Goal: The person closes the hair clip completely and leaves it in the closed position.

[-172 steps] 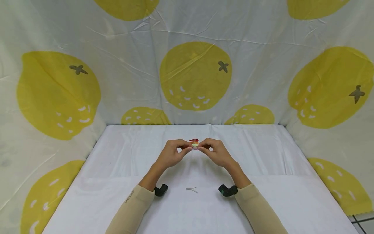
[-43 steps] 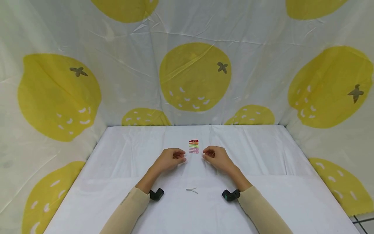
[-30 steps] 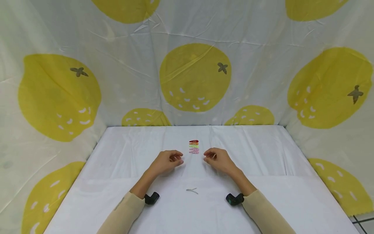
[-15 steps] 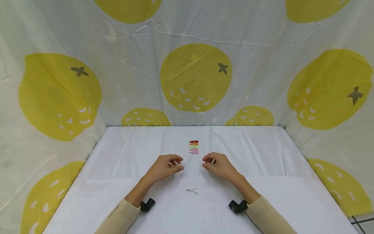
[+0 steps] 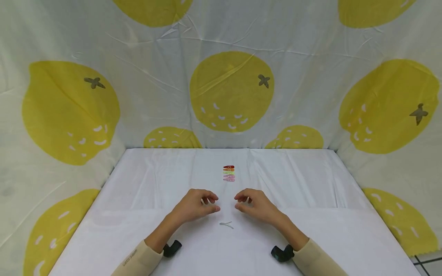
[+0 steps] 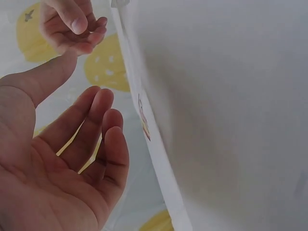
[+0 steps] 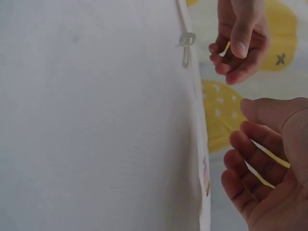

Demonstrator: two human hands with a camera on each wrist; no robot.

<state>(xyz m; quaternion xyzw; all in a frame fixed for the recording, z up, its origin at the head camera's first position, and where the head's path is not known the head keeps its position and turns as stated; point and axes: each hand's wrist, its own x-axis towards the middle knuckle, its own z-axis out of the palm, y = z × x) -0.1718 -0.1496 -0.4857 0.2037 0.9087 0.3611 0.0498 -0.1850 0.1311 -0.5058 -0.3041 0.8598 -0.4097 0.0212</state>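
My left hand (image 5: 195,205) and right hand (image 5: 259,206) hover over the white table, palms facing, fingers relaxed and loosely bent. Neither holds anything; the left wrist view shows the left palm (image 6: 62,187) bare, and the right wrist view shows the same of the right palm (image 7: 279,197). Beyond the hands lies a stacked column of several snap hair clips (image 5: 229,173), running from red at the far end through orange and yellow-green to pink. Between the forearms, nearer the person, lies a thin grey Y-shaped loop (image 5: 226,224), cord-like in the right wrist view.
A white cloth covers the table (image 5: 297,180). Behind it and at both sides hangs a pale curtain (image 5: 304,88) with yellow lemon prints. Black wrist cameras (image 5: 172,249) sit at both sleeve cuffs. Tiled floor (image 5: 428,264) shows at the lower right corner.
Both hands first had their fingertips at the hair clips, then let go, parted and drew back toward the person. The clips lie uncovered in their column; the grey loop has stayed put.
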